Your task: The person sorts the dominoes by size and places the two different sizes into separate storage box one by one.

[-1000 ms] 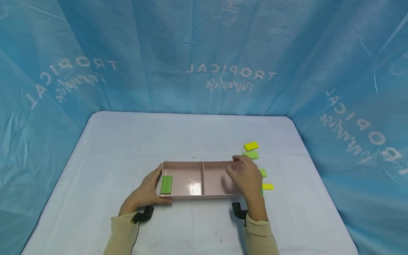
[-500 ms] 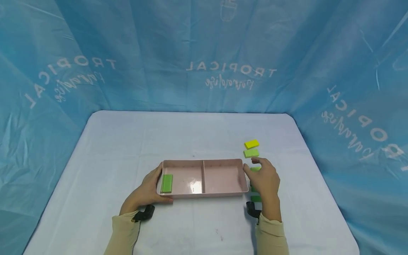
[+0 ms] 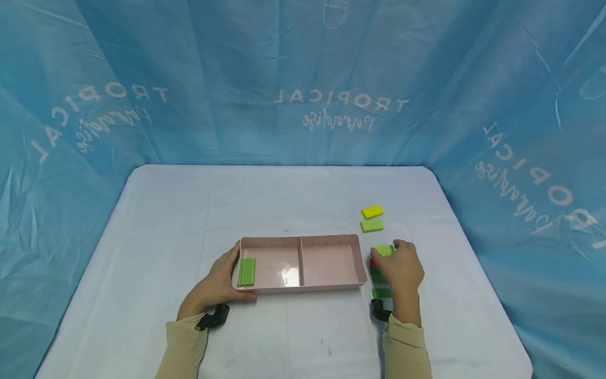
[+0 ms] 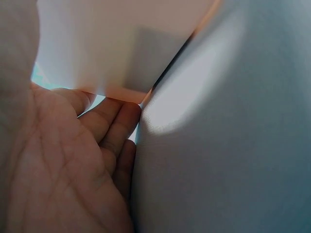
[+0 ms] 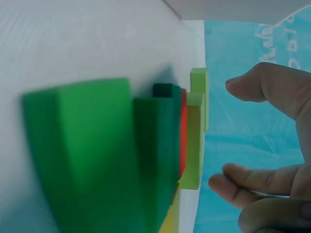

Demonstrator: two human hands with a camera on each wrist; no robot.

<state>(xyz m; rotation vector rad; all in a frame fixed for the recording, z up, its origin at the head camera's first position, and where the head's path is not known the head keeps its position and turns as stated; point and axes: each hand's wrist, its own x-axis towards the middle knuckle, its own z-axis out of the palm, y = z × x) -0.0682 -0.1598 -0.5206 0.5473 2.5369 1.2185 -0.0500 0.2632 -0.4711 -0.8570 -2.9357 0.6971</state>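
My left hand (image 3: 215, 279) holds the left end of a pink two-compartment tray (image 3: 301, 289), with the thumb along its front wall and the fingers at its left side. Green blocks (image 3: 248, 271) lie side by side in the tray's left compartment. My right hand (image 3: 401, 266) hovers just over a row of flat blocks right of the tray, its thumb and fingers apart with nothing between them. That row has a light green block (image 3: 384, 250), a red block (image 5: 183, 131), and dark green blocks (image 3: 381, 293); the hand partly hides it in the head view.
Behind the row lie a yellow block (image 3: 372, 211) and another light green block (image 3: 371, 226). A yellow block (image 5: 170, 218) shows low in the right wrist view. The white table (image 3: 293, 337) is backed by a blue printed curtain (image 3: 303, 131).
My right hand has moved right from over the tray's right compartment to above the block row, with its fingers lowering toward the light green and red blocks. My left hand stays on the tray.
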